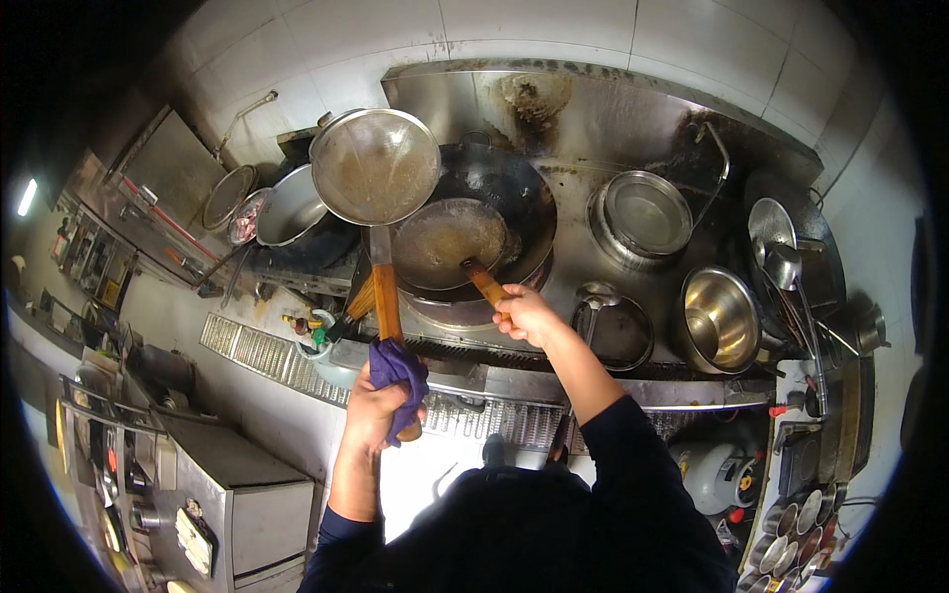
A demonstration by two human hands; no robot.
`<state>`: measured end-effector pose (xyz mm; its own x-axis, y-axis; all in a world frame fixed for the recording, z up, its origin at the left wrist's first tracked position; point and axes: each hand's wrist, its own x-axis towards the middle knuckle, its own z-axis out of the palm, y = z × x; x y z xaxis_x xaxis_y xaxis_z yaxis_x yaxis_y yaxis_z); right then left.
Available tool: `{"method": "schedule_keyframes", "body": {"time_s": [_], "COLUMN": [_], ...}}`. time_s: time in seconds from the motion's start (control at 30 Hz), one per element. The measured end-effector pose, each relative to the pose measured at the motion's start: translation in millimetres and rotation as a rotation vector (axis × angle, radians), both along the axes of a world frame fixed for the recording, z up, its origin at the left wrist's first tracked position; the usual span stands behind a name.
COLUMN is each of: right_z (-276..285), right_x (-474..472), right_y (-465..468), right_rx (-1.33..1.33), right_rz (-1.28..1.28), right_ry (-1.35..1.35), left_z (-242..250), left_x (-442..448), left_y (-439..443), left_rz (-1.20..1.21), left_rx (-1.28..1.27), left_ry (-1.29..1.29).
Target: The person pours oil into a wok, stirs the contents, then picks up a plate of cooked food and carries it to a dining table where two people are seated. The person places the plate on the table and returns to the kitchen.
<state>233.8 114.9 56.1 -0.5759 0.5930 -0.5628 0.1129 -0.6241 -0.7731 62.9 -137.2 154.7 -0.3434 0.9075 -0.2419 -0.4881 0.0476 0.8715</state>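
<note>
My left hand grips a purple cloth wrapped around a long wooden handle. That handle carries a round, shallow metal strainer or pan, raised above the back left of the stove. In my right hand is a shorter wooden handle, its far end over a second round, brownish pan or strainer. Whether the two are joined is hard to tell. This second round piece sits inside or just over a large black wok on the burner.
Right of the wok stand a metal pot with liquid, a ladle across a dark round pan, and a steel bowl. A metal basin stands left. Below right is a gas cylinder; a steel counter lies lower left.
</note>
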Motion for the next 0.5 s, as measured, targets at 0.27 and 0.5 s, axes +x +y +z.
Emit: {"method": "schedule_keyframes", "body": {"time_s": [0.27, 0.5], "right_z": [-12.0, -26.5], "right_x": [22.5, 48.6], "right_y": [-79.4, -78.0], "right_rx": [0.043, 0.068], "right_rz": [-0.108, -0.241], "right_ry": [-0.058, 0.091], "left_z": [0.2, -19.3], "left_x": [-1.6, -2.5], "left_y": [2.0, 20.8], "left_rz": [-0.017, -0.029], "left_rx": [0.020, 0.043], "left_ry": [0.023, 0.022]}}
